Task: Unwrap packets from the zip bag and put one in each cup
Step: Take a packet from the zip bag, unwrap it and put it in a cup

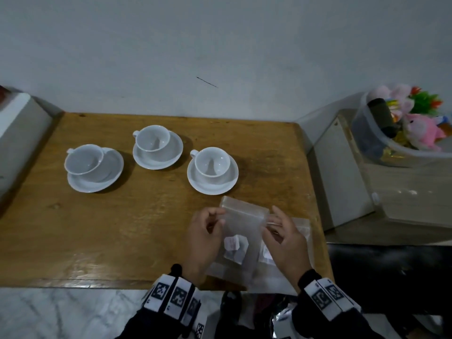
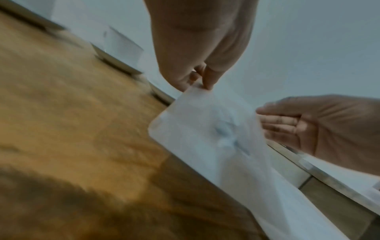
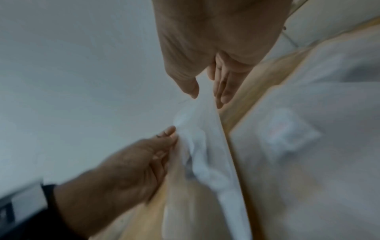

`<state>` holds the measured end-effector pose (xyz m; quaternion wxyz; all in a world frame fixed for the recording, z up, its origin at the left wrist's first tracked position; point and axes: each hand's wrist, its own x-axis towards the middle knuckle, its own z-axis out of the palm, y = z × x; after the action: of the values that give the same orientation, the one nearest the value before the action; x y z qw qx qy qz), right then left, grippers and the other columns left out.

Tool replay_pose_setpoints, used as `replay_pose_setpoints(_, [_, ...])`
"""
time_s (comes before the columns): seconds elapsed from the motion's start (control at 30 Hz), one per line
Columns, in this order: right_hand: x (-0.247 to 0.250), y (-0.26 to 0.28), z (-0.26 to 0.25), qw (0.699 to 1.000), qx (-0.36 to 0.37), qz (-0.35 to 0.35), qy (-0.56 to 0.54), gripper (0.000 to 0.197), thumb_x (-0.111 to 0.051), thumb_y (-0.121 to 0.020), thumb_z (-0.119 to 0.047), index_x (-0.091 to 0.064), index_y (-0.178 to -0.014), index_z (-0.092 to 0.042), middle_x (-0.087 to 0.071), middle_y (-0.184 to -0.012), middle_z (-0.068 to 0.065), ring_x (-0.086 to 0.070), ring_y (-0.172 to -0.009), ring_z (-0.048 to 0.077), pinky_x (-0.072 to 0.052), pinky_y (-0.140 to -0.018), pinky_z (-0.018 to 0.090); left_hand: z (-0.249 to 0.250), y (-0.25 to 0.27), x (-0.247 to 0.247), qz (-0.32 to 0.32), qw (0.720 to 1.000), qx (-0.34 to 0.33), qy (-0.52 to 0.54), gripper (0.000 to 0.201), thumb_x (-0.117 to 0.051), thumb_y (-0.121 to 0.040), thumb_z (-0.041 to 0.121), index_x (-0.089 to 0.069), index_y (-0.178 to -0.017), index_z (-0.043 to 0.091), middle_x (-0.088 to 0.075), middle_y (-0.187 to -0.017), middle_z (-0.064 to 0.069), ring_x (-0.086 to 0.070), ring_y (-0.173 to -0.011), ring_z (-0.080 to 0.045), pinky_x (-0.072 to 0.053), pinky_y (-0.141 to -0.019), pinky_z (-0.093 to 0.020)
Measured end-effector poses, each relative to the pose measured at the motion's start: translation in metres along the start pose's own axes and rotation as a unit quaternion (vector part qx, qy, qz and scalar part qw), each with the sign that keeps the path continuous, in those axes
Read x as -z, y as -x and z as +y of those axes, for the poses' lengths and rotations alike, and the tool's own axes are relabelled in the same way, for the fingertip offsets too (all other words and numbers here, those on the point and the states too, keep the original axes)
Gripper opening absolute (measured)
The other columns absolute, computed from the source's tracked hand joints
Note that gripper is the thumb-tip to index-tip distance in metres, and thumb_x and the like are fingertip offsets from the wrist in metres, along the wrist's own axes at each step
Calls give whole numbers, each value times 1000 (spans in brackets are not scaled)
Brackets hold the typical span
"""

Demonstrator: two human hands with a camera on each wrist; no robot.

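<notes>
Three empty white cups stand on saucers: left cup (image 1: 84,159), middle cup (image 1: 152,138), right cup (image 1: 212,162). Near the table's front right I hold a clear zip bag (image 1: 242,223) upright, with a small white packet (image 1: 236,245) inside it. My left hand (image 1: 220,217) pinches the bag's top left edge, and my right hand (image 1: 269,220) pinches its top right edge. The left wrist view shows the left fingertips (image 2: 205,84) on the bag's corner (image 2: 216,129). In the right wrist view the right thumb and fingers (image 3: 220,97) flank the bag's edge (image 3: 201,146).
A second clear bag (image 1: 300,241) holding a packet (image 1: 266,255) lies flat under my right hand. A clear bin of plush toys (image 1: 381,143) stands on a unit to the right of the wooden table (image 1: 122,228). A white block (image 1: 17,133) borders the table's left side.
</notes>
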<state>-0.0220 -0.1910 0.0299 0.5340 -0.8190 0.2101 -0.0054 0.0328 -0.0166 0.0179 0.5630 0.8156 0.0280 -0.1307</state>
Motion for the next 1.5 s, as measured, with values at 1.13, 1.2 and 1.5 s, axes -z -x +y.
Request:
replay_pose_setpoints(1.13, [-240,31,-240,987,148,-66,18,29,-59,-88,-30,-59,-117,-34,-65,-111,-19,-57,-103,-8,-46,-81,9,20,-35,287,-36,980,-75,181,29,-55,-87,42,-72,-98,22,-76,-94,1,-71,-91,-13,-58,-83,-33])
replay_pose_setpoints(1.2, [-241,32,-241,986,158,-55,20,26,-59,-88,-28,-58,-113,-37,-64,-107,-23,-57,-102,-10,-46,-80,10,21,-36,288,-42,979,-75,184,29,-56,-86,41,-72,-100,22,-76,-95,2,-70,-92,-12,-58,-83,-34])
replay_pose_setpoints(1.5, [-242,18,-230,943,290,70,147,12,-63,-85,-12,-64,-94,-22,-66,-87,-8,-59,-87,1,-49,-69,5,33,-36,272,52,987,-135,71,16,-61,-90,18,-73,-98,25,-76,-86,10,-70,-82,-2,-59,-77,-24])
